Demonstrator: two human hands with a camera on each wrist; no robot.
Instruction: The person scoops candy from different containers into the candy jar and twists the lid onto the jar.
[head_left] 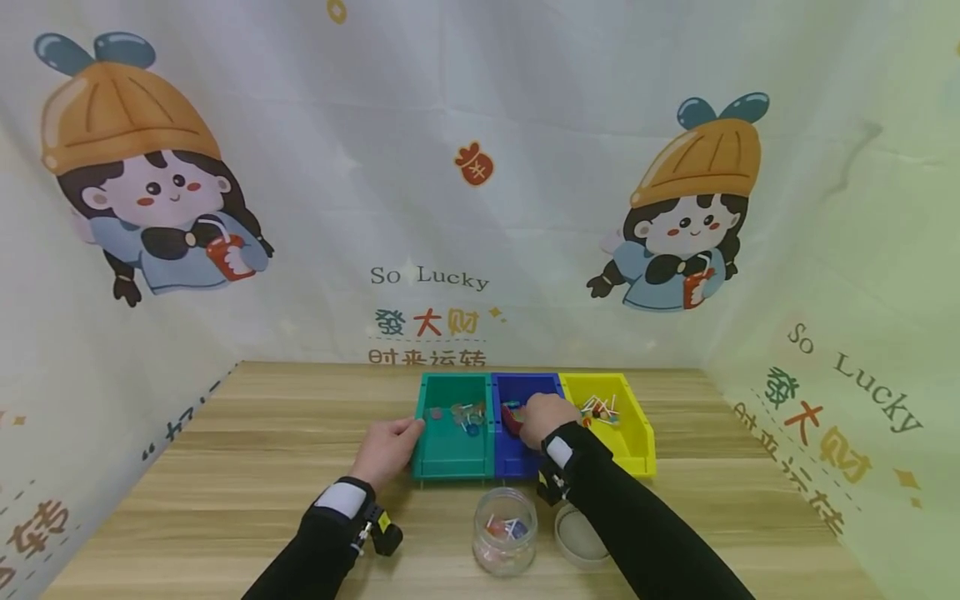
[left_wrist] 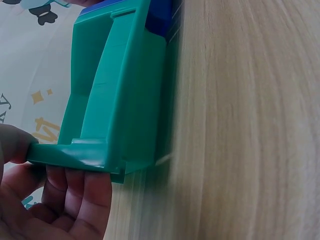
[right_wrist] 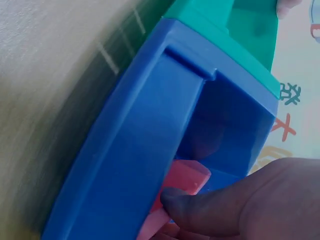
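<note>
My left hand (head_left: 386, 452) grips the left wall of the green bin (head_left: 453, 458). In the left wrist view its thumb is on the rim and its fingers (left_wrist: 92, 197) curl against the outside. My right hand (head_left: 550, 419) reaches into the blue bin (head_left: 517, 458), the middle one of three joined bins. Between its thumb and fingers it pinches a smooth pinkish-red piece (right_wrist: 187, 177) whose kind I cannot tell. The curled fingers are mostly hidden beneath the hand. Small clear and coloured pieces (head_left: 468, 415) lie in the green bin.
To the right, the yellow bin (head_left: 633, 450) holds several white-stemmed pieces (head_left: 600, 408). In front of the bins stands an uncovered clear jar (head_left: 504, 558) with small coloured items inside. A round lid (head_left: 579, 537) lies beside it, partly under the right forearm. A printed curtain hangs behind the table.
</note>
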